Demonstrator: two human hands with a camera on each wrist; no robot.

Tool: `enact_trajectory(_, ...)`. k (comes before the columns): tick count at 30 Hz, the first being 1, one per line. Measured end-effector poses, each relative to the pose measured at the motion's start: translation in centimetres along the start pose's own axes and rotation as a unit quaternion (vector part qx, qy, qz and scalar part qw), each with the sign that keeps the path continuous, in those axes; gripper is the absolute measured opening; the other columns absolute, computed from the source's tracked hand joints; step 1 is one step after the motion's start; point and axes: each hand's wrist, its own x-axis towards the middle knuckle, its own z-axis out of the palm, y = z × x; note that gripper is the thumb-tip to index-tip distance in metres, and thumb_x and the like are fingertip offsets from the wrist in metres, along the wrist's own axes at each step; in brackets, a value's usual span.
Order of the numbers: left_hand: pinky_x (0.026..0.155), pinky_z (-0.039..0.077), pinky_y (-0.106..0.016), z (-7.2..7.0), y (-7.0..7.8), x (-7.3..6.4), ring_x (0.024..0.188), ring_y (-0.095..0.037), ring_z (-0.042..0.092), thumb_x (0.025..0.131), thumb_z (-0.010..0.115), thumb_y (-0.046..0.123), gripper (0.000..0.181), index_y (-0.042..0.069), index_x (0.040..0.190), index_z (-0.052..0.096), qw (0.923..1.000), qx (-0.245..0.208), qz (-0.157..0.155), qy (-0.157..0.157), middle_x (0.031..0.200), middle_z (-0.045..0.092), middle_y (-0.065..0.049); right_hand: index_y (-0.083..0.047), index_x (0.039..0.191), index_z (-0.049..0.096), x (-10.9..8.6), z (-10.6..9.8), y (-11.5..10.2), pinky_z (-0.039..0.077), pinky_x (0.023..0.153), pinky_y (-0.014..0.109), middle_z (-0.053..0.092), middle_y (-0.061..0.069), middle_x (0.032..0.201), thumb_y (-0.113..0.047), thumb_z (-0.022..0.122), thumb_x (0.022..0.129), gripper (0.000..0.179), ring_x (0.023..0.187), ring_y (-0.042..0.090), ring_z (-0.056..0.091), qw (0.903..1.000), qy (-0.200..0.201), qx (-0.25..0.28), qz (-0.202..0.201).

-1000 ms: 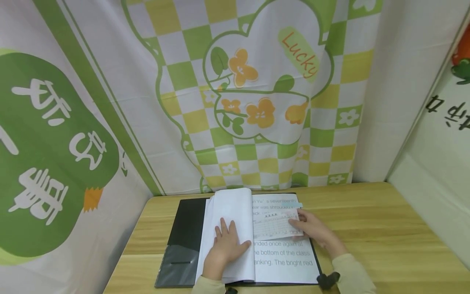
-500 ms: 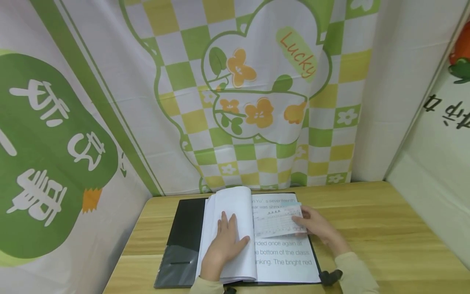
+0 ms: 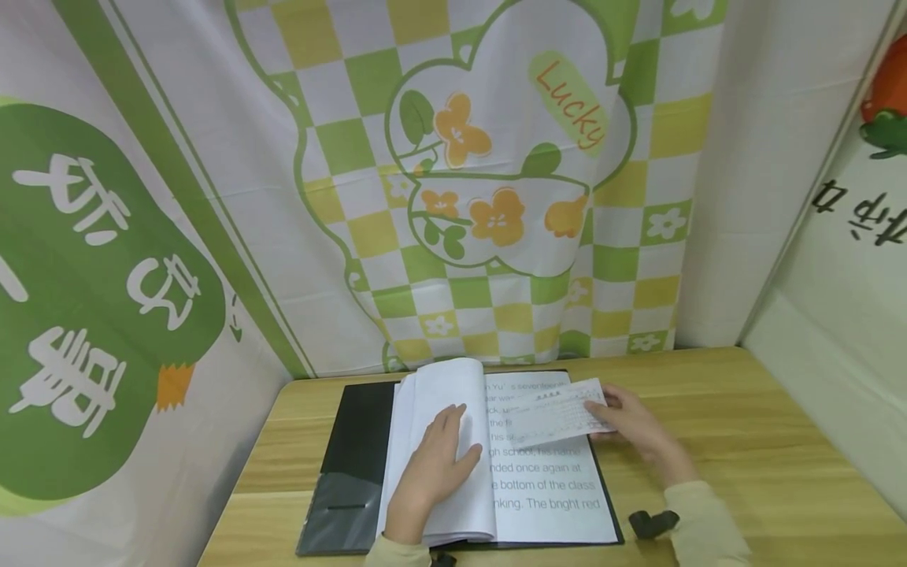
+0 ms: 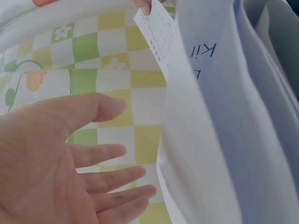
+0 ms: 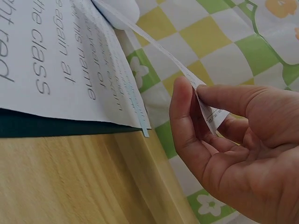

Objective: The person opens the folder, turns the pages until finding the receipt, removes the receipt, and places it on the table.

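A black folder [image 3: 357,429] lies open on the table, holding a large-print English page [image 3: 546,520] on its right side. My right hand [image 3: 641,429] pinches the right end of a small printed paper slip [image 3: 556,416] between thumb and fingers. That slip is tilted over the upper part of the page; in the right wrist view its end [image 5: 211,119] shows between the thumb and fingers. Over the turned-back white sheets [image 3: 448,386] is my left hand [image 3: 434,472]. Its fingers [image 4: 117,179] are extended beside the curved sheets [image 4: 196,149] in the left wrist view, holding nothing.
A light blue strip [image 5: 138,107] sticks out past the page's edge in the right wrist view. The wooden table [image 3: 765,441] extends to the right of the folder. Patterned cloth [image 3: 489,299] hangs behind the table, with printed panels on both sides.
My right hand has moved right and slightly up with the slip, uncovering more printed lines and the light blue strip's place. My left hand's fingers have drawn closer together over the sheets.
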Motion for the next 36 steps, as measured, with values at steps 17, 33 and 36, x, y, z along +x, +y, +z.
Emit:
enact_trajectory(17,0.118,0.040,-0.057,-0.5,0.4,0.0,0.146,-0.041,0.046,0.103,0.066,0.033,0.064,0.000,0.155,0.046,0.9994,0.010,0.029,0.015,0.156,0.048,-0.024,0.018,0.154,0.028,-1.1,-4.0,-0.5,0.064,0.080,0.039,0.070,0.018,0.116,-0.014,0.057,0.110,0.062,0.088,0.016,0.071,0.9993,0.032,-0.005,-0.019)
enact_trajectory(33,0.111,0.048,-0.055,-0.9,0.8,0.0,0.139,-0.034,0.052,0.105,0.065,0.036,0.058,0.005,0.151,0.052,0.9976,0.008,0.050,0.046,0.148,0.055,-0.015,0.023,0.154,0.021,-2.3,-7.7,0.0,0.061,0.075,0.029,0.069,-0.001,0.106,-0.016,0.053,0.113,0.065,0.087,0.006,0.067,0.9970,0.068,-0.017,-0.033)
enact_trajectory(36,0.111,0.048,-0.052,-1.0,0.9,0.1,0.137,-0.031,0.054,0.105,0.065,0.036,0.056,0.006,0.150,0.053,0.9963,0.010,0.061,0.059,0.145,0.056,-0.013,0.024,0.154,0.018,-2.5,-8.3,0.1,0.061,0.075,0.029,0.068,-0.002,0.104,-0.016,0.051,0.113,0.066,0.086,0.005,0.067,0.9966,0.074,-0.020,-0.029)
